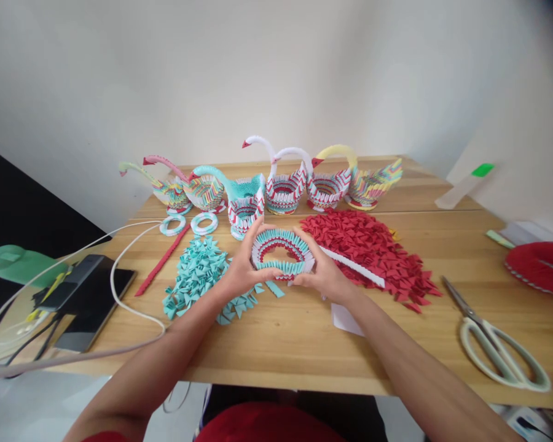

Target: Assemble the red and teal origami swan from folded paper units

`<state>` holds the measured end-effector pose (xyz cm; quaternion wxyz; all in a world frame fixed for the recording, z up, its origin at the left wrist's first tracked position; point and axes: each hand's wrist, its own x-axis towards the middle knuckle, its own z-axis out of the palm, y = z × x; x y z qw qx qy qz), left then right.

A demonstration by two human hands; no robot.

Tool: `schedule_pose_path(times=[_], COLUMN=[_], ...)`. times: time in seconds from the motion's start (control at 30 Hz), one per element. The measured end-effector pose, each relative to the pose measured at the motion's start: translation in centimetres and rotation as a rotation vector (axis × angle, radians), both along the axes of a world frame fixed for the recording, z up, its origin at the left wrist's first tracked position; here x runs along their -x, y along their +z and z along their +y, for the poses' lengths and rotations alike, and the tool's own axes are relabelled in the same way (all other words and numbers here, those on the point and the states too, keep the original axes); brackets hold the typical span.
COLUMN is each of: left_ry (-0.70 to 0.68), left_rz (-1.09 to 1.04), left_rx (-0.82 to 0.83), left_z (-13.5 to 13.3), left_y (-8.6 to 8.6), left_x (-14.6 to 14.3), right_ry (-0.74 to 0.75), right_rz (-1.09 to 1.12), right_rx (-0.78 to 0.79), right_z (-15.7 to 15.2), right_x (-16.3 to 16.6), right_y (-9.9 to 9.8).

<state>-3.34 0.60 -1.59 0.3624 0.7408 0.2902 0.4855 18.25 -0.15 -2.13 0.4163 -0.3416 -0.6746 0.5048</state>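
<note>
Between my two hands sits a folded-paper ring (283, 266) with rows of teal, white and red pieces. My left hand (249, 261) grips its left side, thumb along the near rim. On the opposite side my right hand (320, 270) curls round the ring in the same way. Left of it lies a pile of teal folded-paper pieces (198, 273), partly behind my left forearm. A larger pile of red folded-paper pieces (368, 252) spreads to the right, with a white paper strip (357, 268) along its near edge.
Several paper swans (288, 190) stand in a row at the back. Two paper rings (204, 223) and a red strip (161, 263) lie on the left. Scissors (493, 344) rest at the right front. A white cable (115, 276) loops past a phone (85, 319).
</note>
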Motion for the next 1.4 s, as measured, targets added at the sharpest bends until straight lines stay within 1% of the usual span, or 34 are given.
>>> schedule_pose_path(times=[0.1,0.2,0.27,0.37,0.47,0.57,0.7,0.83,1.0,1.13,1.3,1.4], left_ry=[0.013,0.036,0.018,-0.015,0.011,0.022,0.027,0.017,0.015,0.018,0.045,0.060], left_rz=[-0.063,-0.095,-0.081,-0.017,0.042,0.093,0.146,0.198,0.233,0.238,0.163,0.136], left_rx=[0.069,0.117,0.130,0.100,0.021,-0.012,-0.019,-0.050,-0.081,-0.086,-0.068,-0.057], left_z=[0.3,0.5,0.4,0.3,0.1,-0.1,-0.2,-0.3,-0.3,-0.2,-0.2,-0.2], left_y=[-0.2,-0.3,-0.3,-0.1,0.1,0.3,0.5,0.5,0.5,0.5,0.3,0.2], left_x=[0.2,0.3,0.3,0.2,0.2,0.2,0.1,0.2,0.2,0.1,0.2,0.2], right_ry=[0.064,0.049,0.042,0.021,-0.014,-0.012,-0.014,-0.014,0.012,0.020,-0.006,-0.017], right_rz=[0.056,0.040,0.026,-0.037,-0.131,-0.209,-0.297,-0.332,-0.310,-0.305,-0.209,-0.157], right_rx=[0.050,0.048,0.057,0.036,-0.062,-0.101,-0.114,-0.136,-0.129,-0.130,-0.146,-0.148], right_z=[-0.1,-0.1,-0.1,0.1,0.2,0.1,-0.1,-0.3,-0.4,-0.2,0.2,0.4], right_x=[-0.2,-0.2,-0.2,-0.2,-0.3,-0.4,-0.3,-0.1,0.1,0.2,0.0,0.0], right_y=[0.1,0.0,-0.2,-0.5,-1.0,-1.3,-1.1,-0.7,-0.4,-0.7,-1.5,-1.6])
